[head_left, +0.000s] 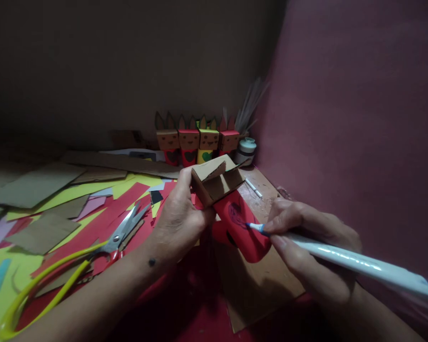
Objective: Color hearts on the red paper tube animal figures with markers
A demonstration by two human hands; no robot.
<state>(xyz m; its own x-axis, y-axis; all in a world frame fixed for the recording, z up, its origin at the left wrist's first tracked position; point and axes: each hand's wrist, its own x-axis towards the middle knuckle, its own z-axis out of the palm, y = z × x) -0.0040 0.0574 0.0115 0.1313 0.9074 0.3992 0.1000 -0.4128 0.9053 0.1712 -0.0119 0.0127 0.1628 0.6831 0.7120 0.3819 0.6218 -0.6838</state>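
Observation:
My left hand (181, 213) is closed around a cardboard figure (242, 225), gripping it near its open box-shaped cardboard head. The figure's body is a red paper tube, tilted toward the lower right. A dark, partly filled drawn shape shows on the red paper. My right hand (306, 242) pinches a white marker (360, 263) with a blue tip end. The marker's tip touches the red tube at the edge of the drawn shape. The fingers of my left hand behind the figure are partly hidden.
Yellow-handled scissors (116, 242) lie on coloured paper scraps (128, 194) at left, with cardboard pieces (35, 185) behind. Several finished-looking box-headed figures (189, 140) stand at the back beside a small jar (247, 149). A white stick (253, 187) and cardboard sheet (253, 294) lie on the table.

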